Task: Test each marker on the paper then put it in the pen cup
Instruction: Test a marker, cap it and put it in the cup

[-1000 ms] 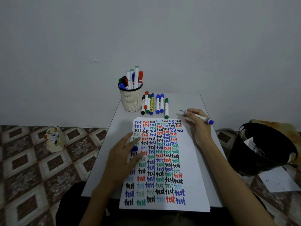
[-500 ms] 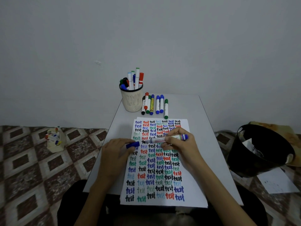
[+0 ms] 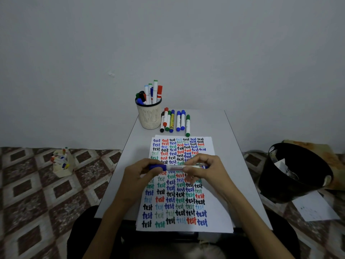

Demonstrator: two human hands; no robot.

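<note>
Marker (image 3: 177,167) was held level just above the paper (image 3: 218,212), about the middle of the sheet, with both hands on it. It had a slim white plastic barrel with blue at both ends. The left hand (image 3: 141,172) had its fingers curled round the blue cap end, and the right hand (image 3: 205,169) pinched the barrel nearer the other tip. The cap sat against the barrel, but I couldn't tell if it was clicked fully home.

The paper was a flat white rectangle, packed with rows of "test" in blue, red, black, green and pale teal.

Containers next. The bin (image 3: 291,174) was round, black and tilted, sitting on the floor to the right with pale scraps in it. The cup (image 3: 149,116) was a cream round mesh thing at the table's far left, stuffed with upright markers (image 3: 153,92). Just beside it lay a row (image 3: 175,120) of capped ones, side by side. A small cream holder (image 3: 62,163) stood on the floor to the left with tiny coloured pens in it.

As for the room, the wall (image 3: 168,43) was plain grey-white, and the floor (image 3: 28,193) had a brown and cream diamond pattern. The table (image 3: 229,146) was small, smooth and pale grey. A loose sheet (image 3: 315,208) lay by the bin.
</note>
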